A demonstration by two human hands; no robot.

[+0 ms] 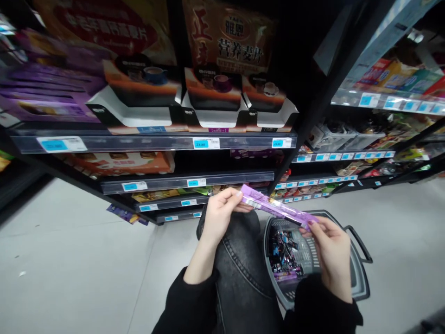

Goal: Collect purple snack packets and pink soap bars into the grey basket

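Crouching in a shop aisle, we face black shelving (153, 141) over a pale grey floor (69, 260). Price tags run along the shelf edges; boxed drink mixes (213, 90) sit on the upper row. Floor lies open to the left and far right; the shelf edge is close ahead of our knee (239, 260). A grey shopping basket (358, 278) stands on the floor just right of the knee, holding dark wrapped packets (283, 253). Our left hand (220, 215) pinches one end of a long purple packet (274, 208), our right hand (330, 253) grips the other end, above the basket.
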